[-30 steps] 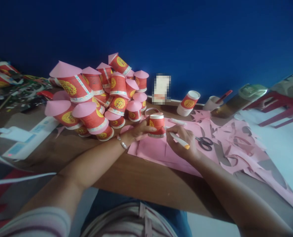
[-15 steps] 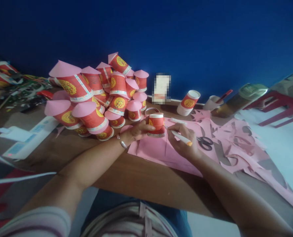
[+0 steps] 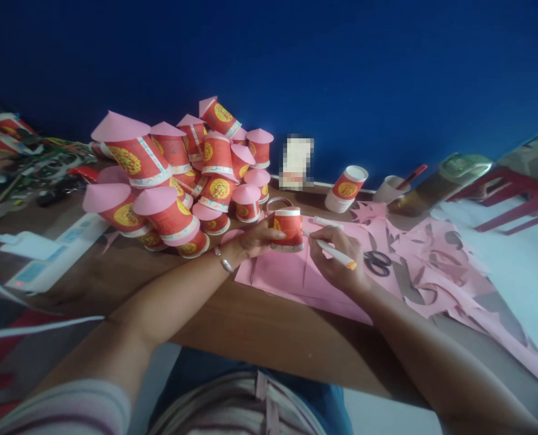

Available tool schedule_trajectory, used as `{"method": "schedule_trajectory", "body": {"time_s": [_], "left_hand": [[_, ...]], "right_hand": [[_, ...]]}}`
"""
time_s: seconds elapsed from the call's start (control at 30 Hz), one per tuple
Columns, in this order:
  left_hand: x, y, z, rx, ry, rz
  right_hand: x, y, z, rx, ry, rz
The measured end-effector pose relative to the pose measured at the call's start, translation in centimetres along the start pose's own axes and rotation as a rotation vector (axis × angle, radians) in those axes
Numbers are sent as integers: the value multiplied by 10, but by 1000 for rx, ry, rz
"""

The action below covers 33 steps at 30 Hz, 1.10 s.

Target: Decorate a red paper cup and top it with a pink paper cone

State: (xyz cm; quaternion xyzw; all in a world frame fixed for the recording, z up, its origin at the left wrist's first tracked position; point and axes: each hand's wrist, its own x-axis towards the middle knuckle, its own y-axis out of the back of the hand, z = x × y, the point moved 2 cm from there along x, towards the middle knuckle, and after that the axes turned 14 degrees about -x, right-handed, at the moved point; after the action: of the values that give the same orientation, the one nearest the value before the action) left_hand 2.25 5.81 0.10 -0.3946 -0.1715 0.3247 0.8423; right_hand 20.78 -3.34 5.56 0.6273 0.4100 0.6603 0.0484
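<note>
My left hand (image 3: 260, 237) is closed round the side of a red paper cup (image 3: 289, 229) with a white band at its top. Between the fingers of my right hand (image 3: 341, 257) is a white marker pen (image 3: 335, 252) with an orange end. Its tip points left, close to the cup's side; whether it touches I cannot tell. Beneath both hands lies a pink paper sheet (image 3: 278, 278). Black-handled scissors (image 3: 378, 263) rest just right of my right hand. Left of the cup is a pile of red cups with pink paper cones (image 3: 160, 208).
Pink paper scraps (image 3: 432, 260) cover the table's right side. Stacked cups (image 3: 347, 187) and a white cup holding a red tool (image 3: 390, 188) stand at the back. At left are a power strip (image 3: 55, 254) and white cables. A red stool (image 3: 514, 193) stands beyond the table.
My right hand and the marker have shifted very slightly right. My left hand holds the cup in the same place.
</note>
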Motion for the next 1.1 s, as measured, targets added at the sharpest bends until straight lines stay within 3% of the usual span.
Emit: {"method": "schedule_trajectory", "body": {"time_s": [0.17, 0.47, 0.67, 1.1], "left_hand": [[2, -1, -3, 147, -55, -50], [4, 6, -9, 326, -121, 6], [4, 7, -11, 302, -102, 0], [3, 1, -6, 174, -38, -88]], "right_hand": [[-4, -1, -8, 43, 54, 6], [-8, -7, -11, 48, 155, -33], [-8, -10, -10, 60, 154, -34], [-10, -12, -1, -37, 2, -20]]}}
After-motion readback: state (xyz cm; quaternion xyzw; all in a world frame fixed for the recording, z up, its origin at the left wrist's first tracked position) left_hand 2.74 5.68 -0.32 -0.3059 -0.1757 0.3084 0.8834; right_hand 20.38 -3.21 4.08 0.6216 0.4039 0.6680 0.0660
